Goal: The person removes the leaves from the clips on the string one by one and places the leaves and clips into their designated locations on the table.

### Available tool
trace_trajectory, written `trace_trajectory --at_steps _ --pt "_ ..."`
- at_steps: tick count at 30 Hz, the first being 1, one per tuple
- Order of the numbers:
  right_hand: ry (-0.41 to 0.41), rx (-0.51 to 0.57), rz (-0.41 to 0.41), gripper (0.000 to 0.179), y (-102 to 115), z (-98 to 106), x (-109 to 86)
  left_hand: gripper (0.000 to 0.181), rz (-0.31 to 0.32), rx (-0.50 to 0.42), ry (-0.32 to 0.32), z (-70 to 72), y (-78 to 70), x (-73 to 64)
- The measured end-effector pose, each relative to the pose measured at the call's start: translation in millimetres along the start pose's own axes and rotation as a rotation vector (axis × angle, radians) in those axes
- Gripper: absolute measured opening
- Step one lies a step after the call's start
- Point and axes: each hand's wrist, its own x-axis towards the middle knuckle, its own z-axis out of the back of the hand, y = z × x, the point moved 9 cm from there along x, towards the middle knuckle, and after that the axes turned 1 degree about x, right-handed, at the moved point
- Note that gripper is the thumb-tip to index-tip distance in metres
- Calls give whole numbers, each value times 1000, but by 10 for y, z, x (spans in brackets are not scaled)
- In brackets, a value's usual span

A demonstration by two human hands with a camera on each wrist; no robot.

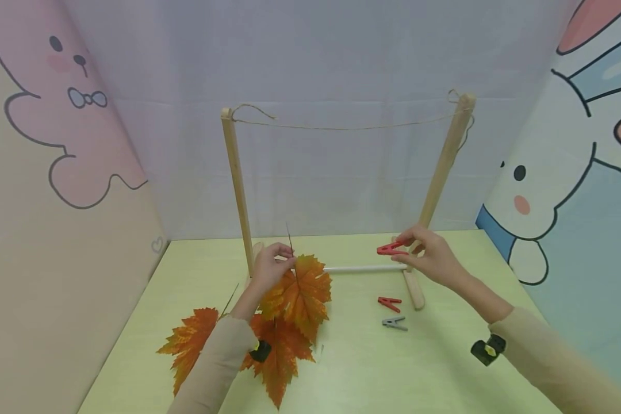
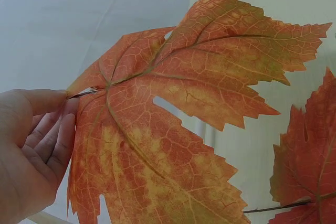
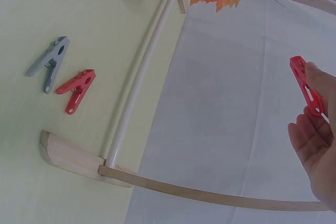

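My left hand (image 1: 273, 265) pinches an orange artificial maple leaf (image 1: 305, 293) by its stem, close to the blade. In the left wrist view the leaf (image 2: 157, 103) spreads out from between thumb and forefinger. My right hand (image 1: 432, 256) holds a red clothespin (image 1: 390, 248) between thumb and fingers, raised near the right post. The same clothespin (image 3: 305, 85) shows in the right wrist view. Below the held leaf, a redder leaf (image 1: 279, 356) lies on the table, and another leaf (image 1: 194, 339) lies to its left, partly behind the left sleeve.
A wooden frame has a left post (image 1: 236, 190), a right post (image 1: 447, 161) and a twine line (image 1: 341, 127) strung between their tops. A white rod (image 1: 364, 268) joins the bases. Another red clothespin (image 1: 390, 303) and a grey clothespin (image 1: 394, 323) lie on the table (image 1: 352, 368).
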Motion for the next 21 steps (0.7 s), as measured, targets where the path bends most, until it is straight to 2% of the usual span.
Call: trace_trajectory --at_steps 11,17,21 --pt "14 25 -62 28 -120 -116 -115 13 48 6 15 15 198 -88" --pt "38 33 -108 28 -196 -193 -186 10 63 -15 47 -38 291 -119" --pt "32 45 -99 27 -215 -224 -220 9 84 12 49 -75 379 -139"
